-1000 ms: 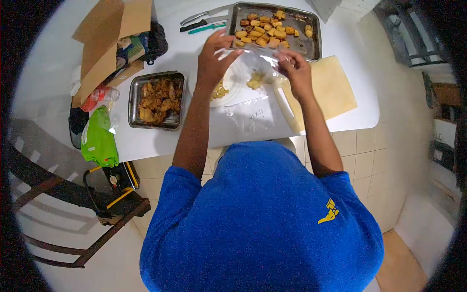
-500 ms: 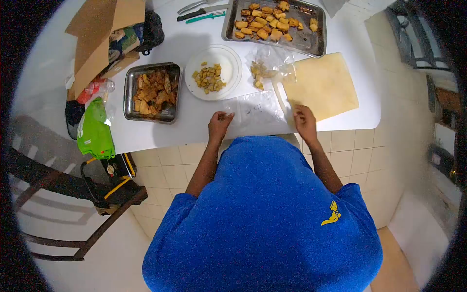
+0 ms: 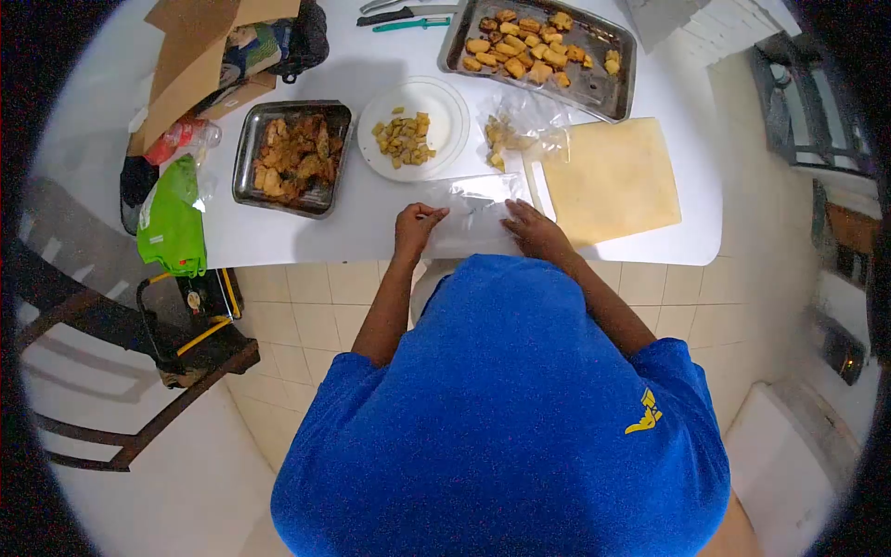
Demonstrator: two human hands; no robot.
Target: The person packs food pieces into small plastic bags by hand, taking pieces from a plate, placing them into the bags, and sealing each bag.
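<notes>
A clear plastic bag [image 3: 478, 200] lies flat at the table's front edge, glare across it. My left hand [image 3: 418, 227] pinches its left side between thumb and fingertips. On the bag's right side rests my right hand [image 3: 538, 230], its fingers stretched out and a little apart. Just beyond is a white plate [image 3: 443, 104] with small cubes of cooked food [image 3: 406, 142]. Another clear bag [image 3: 538, 116], with food pieces inside, stands to the right of the plate. Beside my right hand lies a pale cutting board [image 3: 622, 181].
At left sits a metal tray [image 3: 239, 176] of browned food. A larger baking tray [image 3: 603, 93] with roasted chunks is at the back, near a teal-handled peeler [image 3: 408, 25] and a knife [image 3: 394, 15]. A cardboard box [image 3: 186, 70] and green bag [image 3: 174, 232] occupy the left edge.
My right hand has moved left from the cutting board's edge onto the plastic bag. My left hand stays at the bag's left side. The view has shifted slightly.
</notes>
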